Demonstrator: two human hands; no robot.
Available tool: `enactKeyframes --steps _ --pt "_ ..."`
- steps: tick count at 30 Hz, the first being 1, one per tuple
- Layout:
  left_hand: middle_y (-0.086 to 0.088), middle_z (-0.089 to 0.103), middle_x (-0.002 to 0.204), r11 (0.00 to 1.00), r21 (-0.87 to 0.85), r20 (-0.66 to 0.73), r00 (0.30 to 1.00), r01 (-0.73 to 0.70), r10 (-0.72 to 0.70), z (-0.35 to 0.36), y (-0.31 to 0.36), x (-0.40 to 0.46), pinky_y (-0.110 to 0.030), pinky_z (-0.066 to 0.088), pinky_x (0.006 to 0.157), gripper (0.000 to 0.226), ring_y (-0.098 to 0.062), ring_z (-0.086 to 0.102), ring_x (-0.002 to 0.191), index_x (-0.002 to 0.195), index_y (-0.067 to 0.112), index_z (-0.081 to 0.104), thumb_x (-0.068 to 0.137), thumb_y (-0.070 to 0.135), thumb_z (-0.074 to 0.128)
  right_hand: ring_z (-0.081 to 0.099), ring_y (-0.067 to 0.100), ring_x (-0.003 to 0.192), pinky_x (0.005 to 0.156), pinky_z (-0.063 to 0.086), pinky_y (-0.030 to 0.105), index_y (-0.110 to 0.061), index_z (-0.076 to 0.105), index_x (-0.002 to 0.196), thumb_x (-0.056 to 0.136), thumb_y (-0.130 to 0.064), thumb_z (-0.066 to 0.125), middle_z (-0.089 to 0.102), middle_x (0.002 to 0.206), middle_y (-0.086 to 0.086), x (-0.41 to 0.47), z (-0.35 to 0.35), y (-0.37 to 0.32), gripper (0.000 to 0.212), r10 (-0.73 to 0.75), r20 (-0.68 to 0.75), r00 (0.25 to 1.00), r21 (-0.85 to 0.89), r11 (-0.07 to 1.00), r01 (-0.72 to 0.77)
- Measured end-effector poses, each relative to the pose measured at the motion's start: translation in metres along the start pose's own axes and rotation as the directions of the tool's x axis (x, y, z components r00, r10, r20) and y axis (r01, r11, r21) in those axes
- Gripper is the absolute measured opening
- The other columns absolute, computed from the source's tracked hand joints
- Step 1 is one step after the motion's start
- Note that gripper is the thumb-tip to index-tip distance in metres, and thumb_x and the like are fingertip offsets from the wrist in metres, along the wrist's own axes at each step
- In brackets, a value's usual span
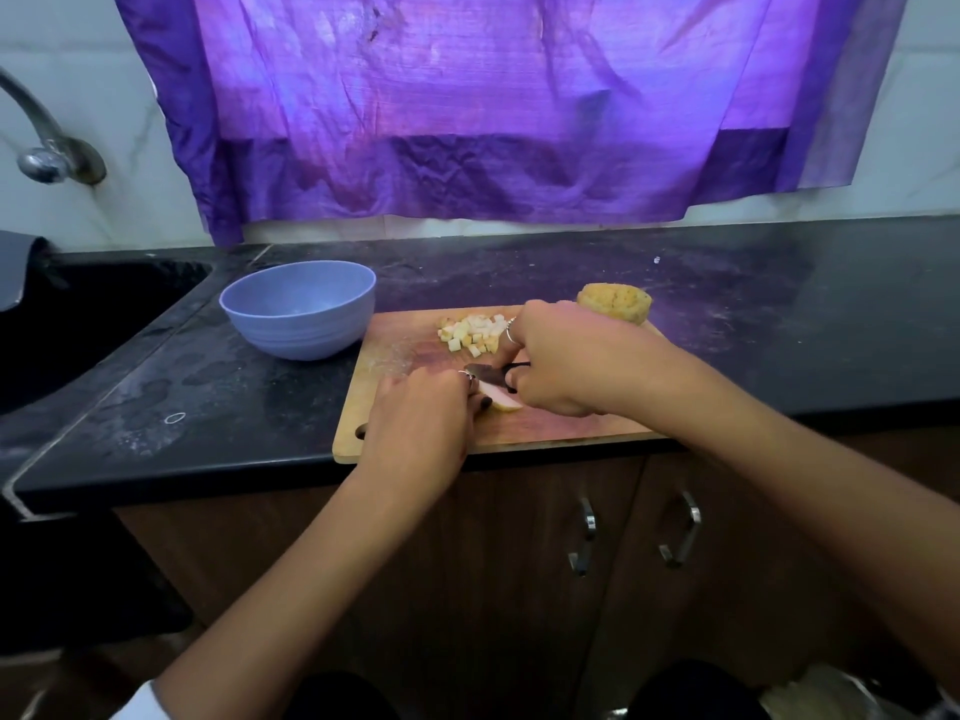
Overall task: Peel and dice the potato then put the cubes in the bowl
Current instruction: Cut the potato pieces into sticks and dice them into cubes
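Knife (485,373) in right hand (566,356), slicing potato piece (501,402).

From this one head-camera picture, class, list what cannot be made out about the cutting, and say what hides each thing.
1. Knife blade edge: mostly covered by both hands.
2. Potato piece being cut: only a pale sliver shows between the left hand and right hand.
3. Left hand's fingers: curled under, so their grip is hidden.
4. Bowl bottom: its near wall blocks part of the inside.
5. Second potato piece: lower part behind the right hand.
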State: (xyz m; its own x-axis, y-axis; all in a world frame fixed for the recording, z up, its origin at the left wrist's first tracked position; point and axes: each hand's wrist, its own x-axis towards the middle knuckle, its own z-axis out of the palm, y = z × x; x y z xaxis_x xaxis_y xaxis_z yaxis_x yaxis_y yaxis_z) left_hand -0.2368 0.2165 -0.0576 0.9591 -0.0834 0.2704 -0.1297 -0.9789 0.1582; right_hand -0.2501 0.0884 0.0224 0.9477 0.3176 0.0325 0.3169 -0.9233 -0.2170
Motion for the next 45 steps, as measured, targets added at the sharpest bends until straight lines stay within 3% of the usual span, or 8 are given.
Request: enactKeyframes --steps 6,15,20,24,30,35,40,45 --pt "-0.004 0.067 0.101 1.0 0.005 0.031 0.999 -0.013 0.013 -0.002 -0.001 0.002 -0.035 0.038 0.086 0.028 -0.024 0.058 0.098 0.107 0.022 0.066 0.101 0.036 0.041 0.043 0.009 0.048 0.03 0.032 0.013 -0.015 0.062 0.118 0.094 -0.023 0.054 0.053 0.07 0.0 -0.013 -0.006 0.002 0.027 -0.004 0.028 1.0 -0.047 0.999 0.005" --pt "-0.006 0.065 0.117 0.999 0.002 0.111 0.993 -0.038 0.037 -0.003 -0.004 0.009 -0.038 0.045 0.095 0.034 -0.024 0.058 0.106 0.123 0.021 0.062 0.101 0.035 0.041 0.053 0.013 0.071 0.053 0.04 0.02 -0.026 0.06 0.121 0.094 -0.02 0.055 0.043 0.087 -0.001 -0.047 -0.001 0.012 0.028 0.03 0.032 0.999 -0.05 0.998 -0.029" --pt "-0.008 0.067 0.112 0.996 -0.024 0.077 0.993 -0.083 0.085 -0.003 -0.009 0.01 -0.038 0.048 0.09 0.029 -0.025 0.06 0.102 0.118 0.02 0.066 0.1 0.028 0.044 0.06 0.019 0.094 0.078 0.054 0.033 -0.028 0.059 0.121 0.095 -0.024 0.053 0.058 0.109 0.002 -0.069 0.003 0.019 0.027 0.002 0.024 1.0 -0.081 0.997 0.0" --pt "-0.007 0.068 0.107 0.99 -0.097 0.016 0.994 -0.103 0.105 0.001 -0.015 0.009 -0.035 0.047 0.086 0.027 -0.024 0.06 0.097 0.112 0.017 0.068 0.099 0.027 0.047 0.056 0.017 0.095 0.069 0.044 0.028 -0.032 0.048 0.129 0.097 -0.025 0.05 0.055 0.107 0.0 -0.073 0.026 0.02 0.033 -0.062 -0.032 0.998 -0.208 0.977 0.054" --pt "0.001 0.07 0.101 0.969 -0.133 -0.104 0.975 -0.21 0.197 0.014 -0.029 0.014 -0.038 0.049 0.085 0.025 -0.018 0.062 0.094 0.1 0.018 0.072 0.096 0.031 0.051 0.055 0.019 0.085 0.063 0.037 0.028 -0.038 0.038 0.139 0.099 -0.023 0.046 0.044 0.083 -0.003 -0.039 0.053 0.023 0.043 -0.075 -0.19 0.979 -0.107 0.993 0.055" --pt "0.0 0.069 0.103 0.948 -0.18 -0.081 0.964 -0.264 0.253 0.009 -0.035 0.022 -0.04 0.05 0.086 0.017 -0.019 0.062 0.097 0.095 0.016 0.072 0.091 0.027 0.06 0.057 0.022 0.095 0.067 0.039 0.028 -0.037 0.028 0.144 0.099 -0.023 0.047 0.049 0.091 0.001 -0.025 0.067 0.026 0.051 -0.009 -0.223 0.975 -0.035 0.999 0.001" --pt "0.006 0.071 0.108 0.858 -0.211 0.022 0.875 -0.469 0.484 -0.012 -0.04 0.036 -0.031 0.048 0.095 0.015 -0.01 0.061 0.103 0.102 0.022 0.074 0.09 0.019 0.066 0.054 0.017 0.091 0.071 0.044 0.029 -0.044 0.024 0.145 0.101 -0.03 0.041 0.052 0.098 -0.001 -0.042 0.063 0.047 0.049 0.094 -0.223 0.97 0.002 0.995 -0.096" --pt "0.014 0.069 0.098 0.847 -0.27 0.019 0.877 -0.458 0.48 -0.016 -0.04 0.037 -0.027 0.048 0.088 0.015 -0.004 0.059 0.094 0.102 0.027 0.074 0.09 0.025 0.066 0.057 0.022 0.106 0.079 0.049 0.034 -0.052 0.027 0.141 0.101 -0.039 0.036 0.058 0.12 -0.002 -0.056 0.051 0.074 0.043 0.187 -0.233 0.954 -0.026 0.98 -0.199"
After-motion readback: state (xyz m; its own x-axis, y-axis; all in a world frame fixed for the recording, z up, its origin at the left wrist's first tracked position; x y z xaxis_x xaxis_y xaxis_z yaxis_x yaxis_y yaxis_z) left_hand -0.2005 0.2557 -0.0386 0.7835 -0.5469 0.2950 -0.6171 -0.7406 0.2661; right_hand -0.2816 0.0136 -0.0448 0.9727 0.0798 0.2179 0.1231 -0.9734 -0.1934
